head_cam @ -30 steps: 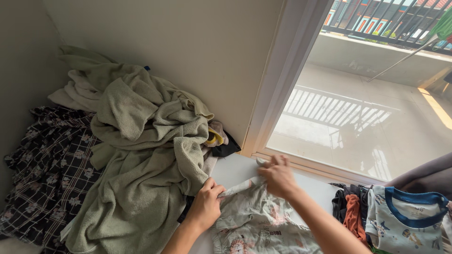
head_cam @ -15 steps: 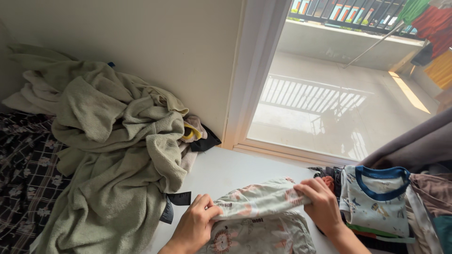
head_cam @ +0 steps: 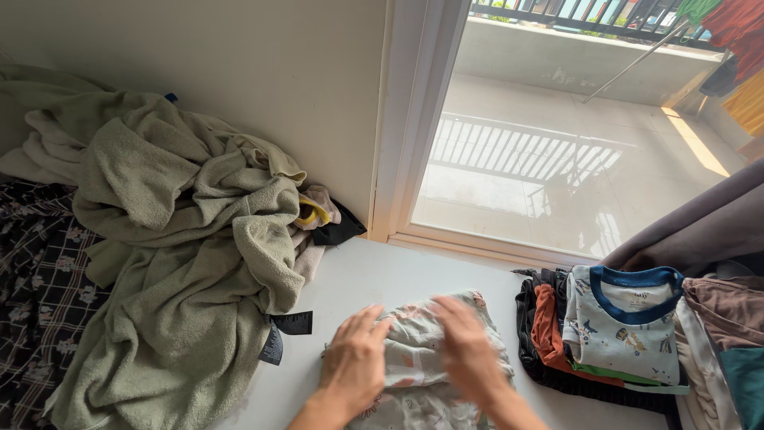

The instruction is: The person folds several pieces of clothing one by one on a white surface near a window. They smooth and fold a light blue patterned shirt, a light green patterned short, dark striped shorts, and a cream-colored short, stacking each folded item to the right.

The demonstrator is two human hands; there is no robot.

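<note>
A small pale printed garment (head_cam: 414, 350) lies folded on the white surface (head_cam: 358, 279) in front of me. My left hand (head_cam: 356, 363) rests flat on its left part with fingers spread. My right hand (head_cam: 467, 354) presses flat on its right part and looks blurred by motion. Neither hand grips the cloth.
A heap of green towels (head_cam: 183, 239) fills the left, over a black checked floral cloth (head_cam: 40, 279). To the right lies a stack of folded clothes topped by a blue-collared printed shirt (head_cam: 629, 318). A window frame (head_cam: 406, 127) and a sunlit balcony floor (head_cam: 557, 159) are ahead.
Both hands held the garment's edge and folded it over toward me. They have let go and now lie flat on the folded garment. The view shifted right.
</note>
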